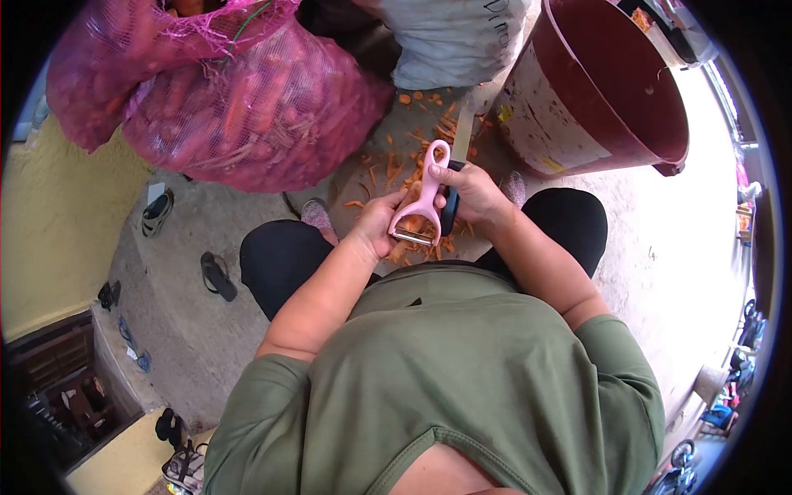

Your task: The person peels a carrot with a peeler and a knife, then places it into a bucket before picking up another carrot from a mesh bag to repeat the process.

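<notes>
Near the upper middle of the frame, your right hand (476,194) grips a pink peeler (428,189) and a knife (464,132); your left hand (380,221) holds a carrot (414,223) beneath the peeler.

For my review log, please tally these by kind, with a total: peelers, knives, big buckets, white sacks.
Peeler: 1
Knife: 1
Big bucket: 1
White sack: 1
Total: 4
</notes>
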The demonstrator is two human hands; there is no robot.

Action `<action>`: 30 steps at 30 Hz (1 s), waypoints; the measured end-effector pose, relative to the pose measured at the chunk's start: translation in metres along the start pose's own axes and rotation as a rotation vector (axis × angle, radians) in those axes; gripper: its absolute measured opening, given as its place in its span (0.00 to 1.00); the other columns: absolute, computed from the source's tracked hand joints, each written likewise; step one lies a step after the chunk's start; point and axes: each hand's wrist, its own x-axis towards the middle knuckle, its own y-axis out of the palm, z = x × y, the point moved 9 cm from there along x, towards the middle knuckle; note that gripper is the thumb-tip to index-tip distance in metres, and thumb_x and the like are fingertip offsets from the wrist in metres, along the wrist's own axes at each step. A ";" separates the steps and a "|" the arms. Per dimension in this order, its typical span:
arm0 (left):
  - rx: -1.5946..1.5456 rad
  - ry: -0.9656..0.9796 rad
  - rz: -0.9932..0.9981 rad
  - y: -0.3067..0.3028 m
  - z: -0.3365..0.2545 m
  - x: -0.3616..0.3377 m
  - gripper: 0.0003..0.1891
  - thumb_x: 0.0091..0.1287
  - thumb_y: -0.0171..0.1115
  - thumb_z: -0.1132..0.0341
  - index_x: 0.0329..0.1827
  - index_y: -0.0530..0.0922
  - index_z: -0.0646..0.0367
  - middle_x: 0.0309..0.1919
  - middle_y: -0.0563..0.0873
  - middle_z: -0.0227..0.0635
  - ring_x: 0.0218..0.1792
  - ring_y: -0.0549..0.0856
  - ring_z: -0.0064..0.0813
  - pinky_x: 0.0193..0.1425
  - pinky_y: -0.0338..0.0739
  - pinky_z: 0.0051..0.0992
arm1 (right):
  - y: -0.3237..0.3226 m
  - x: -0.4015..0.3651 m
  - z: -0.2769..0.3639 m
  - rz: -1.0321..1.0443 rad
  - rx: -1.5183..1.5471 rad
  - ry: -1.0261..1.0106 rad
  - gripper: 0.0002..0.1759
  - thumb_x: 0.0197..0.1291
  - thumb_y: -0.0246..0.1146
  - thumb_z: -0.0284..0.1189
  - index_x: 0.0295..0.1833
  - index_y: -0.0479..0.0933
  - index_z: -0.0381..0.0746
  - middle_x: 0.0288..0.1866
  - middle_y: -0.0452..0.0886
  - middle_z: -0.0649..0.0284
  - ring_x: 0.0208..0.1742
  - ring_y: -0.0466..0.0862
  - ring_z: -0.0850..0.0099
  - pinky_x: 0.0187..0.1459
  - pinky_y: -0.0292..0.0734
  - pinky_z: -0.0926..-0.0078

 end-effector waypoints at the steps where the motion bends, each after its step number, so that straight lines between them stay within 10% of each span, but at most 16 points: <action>1: -0.018 -0.011 0.086 0.013 0.002 -0.004 0.16 0.65 0.41 0.61 0.46 0.69 0.64 0.36 0.77 0.41 0.34 0.78 0.31 0.36 0.77 0.32 | -0.023 0.009 -0.006 -0.069 -0.022 0.034 0.09 0.54 0.57 0.30 0.33 0.70 0.34 0.19 0.73 0.61 0.18 0.74 0.71 0.23 0.71 0.74; 5: -0.028 -0.122 0.128 -0.010 0.014 -0.001 0.15 0.65 0.42 0.62 0.46 0.69 0.64 0.36 0.76 0.39 0.35 0.78 0.28 0.34 0.76 0.28 | -0.120 0.029 0.022 -0.434 0.151 -0.148 0.09 0.53 0.57 0.28 0.35 0.67 0.33 0.19 0.71 0.63 0.18 0.73 0.74 0.24 0.74 0.73; 13: -0.007 0.059 0.054 -0.003 0.002 0.000 0.15 0.64 0.43 0.63 0.45 0.68 0.66 0.34 0.76 0.40 0.33 0.77 0.30 0.34 0.74 0.27 | -0.023 0.015 -0.013 0.004 0.118 0.036 0.10 0.53 0.59 0.32 0.33 0.71 0.36 0.22 0.74 0.62 0.20 0.74 0.73 0.24 0.72 0.75; 17: -0.032 -0.006 0.001 -0.007 0.006 -0.007 0.15 0.65 0.42 0.61 0.45 0.69 0.64 0.33 0.76 0.40 0.31 0.77 0.30 0.34 0.74 0.27 | -0.116 0.030 0.011 -0.412 0.200 -0.081 0.09 0.53 0.58 0.29 0.33 0.67 0.36 0.18 0.70 0.65 0.19 0.74 0.73 0.25 0.73 0.73; 22: -0.006 -0.016 -0.013 -0.015 0.003 -0.005 0.15 0.65 0.43 0.59 0.46 0.67 0.61 0.32 0.76 0.40 0.29 0.77 0.29 0.30 0.75 0.27 | -0.031 0.011 0.006 -0.094 0.131 -0.056 0.06 0.54 0.56 0.27 0.35 0.69 0.36 0.22 0.72 0.63 0.20 0.74 0.73 0.24 0.72 0.77; 26: 0.046 -0.056 0.072 -0.004 0.005 -0.011 0.16 0.65 0.43 0.58 0.46 0.67 0.62 0.32 0.76 0.40 0.30 0.78 0.30 0.31 0.75 0.27 | -0.135 0.032 0.016 -0.428 0.246 -0.140 0.06 0.54 0.56 0.26 0.36 0.67 0.36 0.21 0.69 0.64 0.21 0.74 0.73 0.25 0.73 0.74; 30: 0.013 -0.015 0.062 -0.009 -0.002 -0.012 0.16 0.65 0.42 0.59 0.48 0.66 0.63 0.35 0.76 0.40 0.33 0.77 0.31 0.34 0.75 0.29 | -0.069 0.020 0.025 -0.270 0.114 -0.120 0.08 0.57 0.54 0.32 0.34 0.68 0.38 0.19 0.70 0.67 0.20 0.71 0.76 0.25 0.70 0.77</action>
